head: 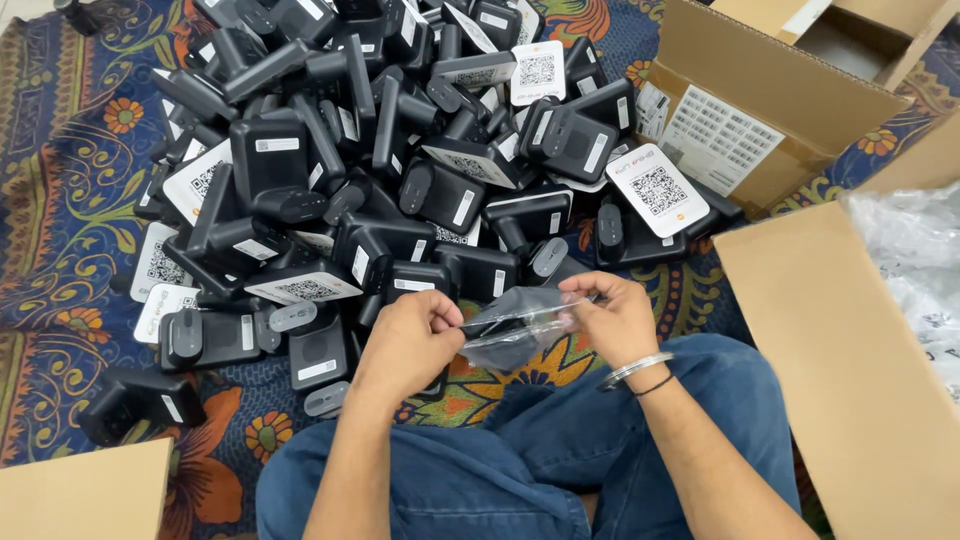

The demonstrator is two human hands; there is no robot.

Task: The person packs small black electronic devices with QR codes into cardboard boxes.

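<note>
My left hand [410,338] and my right hand [612,318] both pinch a clear plastic bag [515,325] with a black device inside it, held above my knees. Right in front of my hands lies a big heap of black box-shaped devices [400,160], several with white square code stickers on one face. A metal bangle and a dark thread band sit on my right wrist [636,372].
An open cardboard box [770,90] stands at the back right. A larger carton [850,360] with crumpled clear plastic [915,250] in it is at my right. Another cardboard piece [80,495] lies at lower left. A patterned floral cloth [60,200] covers the floor.
</note>
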